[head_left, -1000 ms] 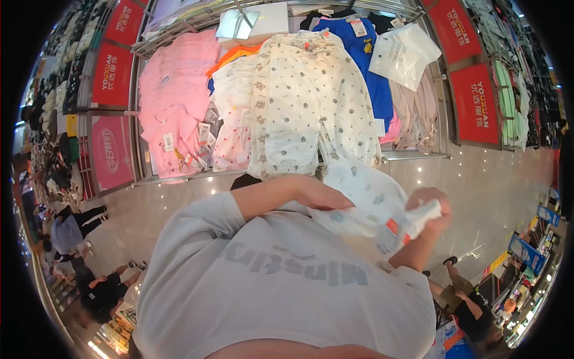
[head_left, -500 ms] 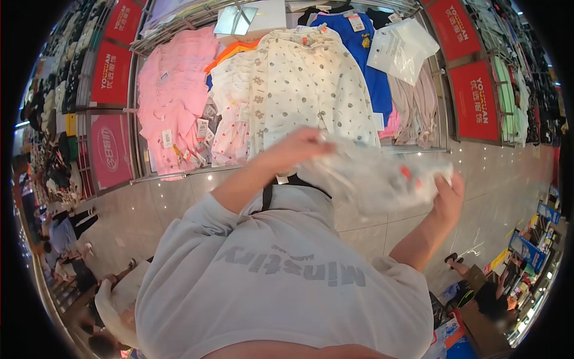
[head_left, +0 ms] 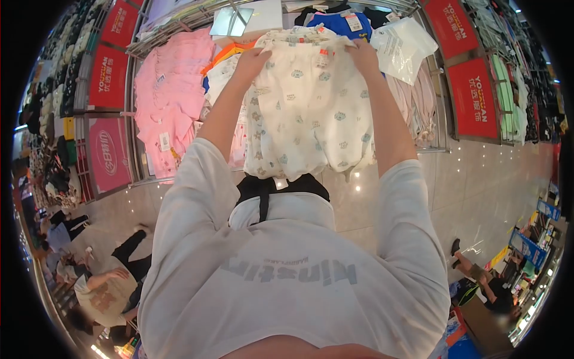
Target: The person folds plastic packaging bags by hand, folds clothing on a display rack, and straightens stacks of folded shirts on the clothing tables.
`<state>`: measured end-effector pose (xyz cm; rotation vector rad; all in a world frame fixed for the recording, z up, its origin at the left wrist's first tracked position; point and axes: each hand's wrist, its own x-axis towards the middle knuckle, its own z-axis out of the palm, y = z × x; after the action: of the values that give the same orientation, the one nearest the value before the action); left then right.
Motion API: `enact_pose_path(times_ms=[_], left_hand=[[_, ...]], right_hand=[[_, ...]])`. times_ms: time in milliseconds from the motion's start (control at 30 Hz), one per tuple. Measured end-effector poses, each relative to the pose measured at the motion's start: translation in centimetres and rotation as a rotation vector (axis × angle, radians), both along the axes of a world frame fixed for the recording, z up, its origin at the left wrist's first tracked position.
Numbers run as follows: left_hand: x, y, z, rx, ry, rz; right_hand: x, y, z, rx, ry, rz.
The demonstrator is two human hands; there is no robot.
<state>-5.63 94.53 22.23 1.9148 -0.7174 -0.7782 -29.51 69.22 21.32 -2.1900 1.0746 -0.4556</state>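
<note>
I have the left hand (head_left: pixel 256 62) and right hand (head_left: pixel 363 58) closed on opposite ends of the waistband of the white printed trousers (head_left: pixel 314 105). On my feed, the trousers spread over the display rack (head_left: pixel 431 149), legs reaching its near edge.

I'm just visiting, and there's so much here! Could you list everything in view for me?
Pants: one pair, white printed, held between the hands
Printed pile: uncounted, cream, under the pants
Pink clothes: stack, pink, left
Orange cloth: one visible, orange, beside the pants
Blue top: one, blue, behind
Plastic bag: one, whitish, right
Beige clothes: several, below the bag
Panel: one, silvery, back
Box: one, white, back
Red signs: four, both sides
Pink sign: one, left
Green clothes: several, far right
Floor: grey tiles
Bystanders: several, both edges
Shirt: one, pale, on the wearer
Left hand, right hand: at the waistband
</note>
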Motion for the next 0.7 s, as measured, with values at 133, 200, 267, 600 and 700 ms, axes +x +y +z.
enact_pose_path(times_ms=[133, 200, 267, 600, 700], left_hand=[[-0.3, 2.6, -3.6, -0.009, 0.058, 0.048], [-0.8, 3.1, -4.7, -0.012, 0.182, 0.119], [-1.5, 2.8, -5.8, -0.037, 0.343, 0.22], [4.7, -4.1, -11.8, 0.065, 0.015, 0.271], [2.6, -3.2, -12.9, 0.122, 0.315, 0.204]], right_hand=[[-1.5, 1.8, -2.2, 0.082, 0.121, 0.036], [-1.6, 1.6, -3.4, 0.116, 0.179, 0.052], [-1.2, 1.0, -5.0, 0.087, 0.169, 0.068], [6.6, -2.7, -8.9, -0.117, 0.252, 0.002], [4.9, -1.6, -11.7, -0.082, 0.21, 0.025]])
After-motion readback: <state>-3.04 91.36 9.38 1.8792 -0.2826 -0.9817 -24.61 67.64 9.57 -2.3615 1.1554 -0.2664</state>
